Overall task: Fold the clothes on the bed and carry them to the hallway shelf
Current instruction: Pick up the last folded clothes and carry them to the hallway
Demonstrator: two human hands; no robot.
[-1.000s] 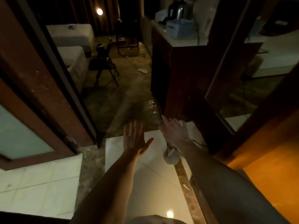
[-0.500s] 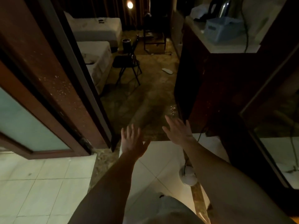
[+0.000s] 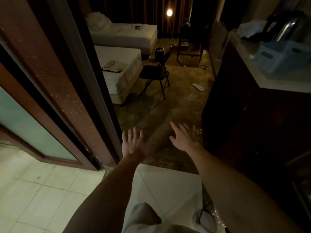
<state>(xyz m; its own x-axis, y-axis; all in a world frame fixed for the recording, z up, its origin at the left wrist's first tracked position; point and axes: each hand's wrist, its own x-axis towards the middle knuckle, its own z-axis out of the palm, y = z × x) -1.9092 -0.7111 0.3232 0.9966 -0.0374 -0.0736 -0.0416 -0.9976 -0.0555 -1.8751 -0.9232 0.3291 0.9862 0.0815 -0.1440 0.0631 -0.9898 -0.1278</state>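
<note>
Both my arms stretch forward over the tiled hallway floor toward a dim bedroom. My left hand [image 3: 133,143] is open, fingers spread, holding nothing. My right hand [image 3: 184,137] is open too and empty. Far ahead on the left, a crumpled pale garment [image 3: 113,65] with a dark strap beside it lies on the nearer bed [image 3: 125,78]. A second bed [image 3: 127,35] stands behind it with rumpled white bedding at its head. The clothes are well beyond my hands.
A brown door frame [image 3: 70,91] and frosted glass door [image 3: 25,125] flank the left. A dark cabinet [image 3: 244,118] on the right carries a blue basket [image 3: 284,57] and kettle [image 3: 292,29]. A black folding chair [image 3: 157,73], bin [image 3: 159,52], slipper [image 3: 198,87] and lamp [image 3: 169,12] lie ahead.
I have moved forward through the hallway toward the bedroom; the beds have come closer and further into view. Both hands stay open and empty, stretched ahead.
</note>
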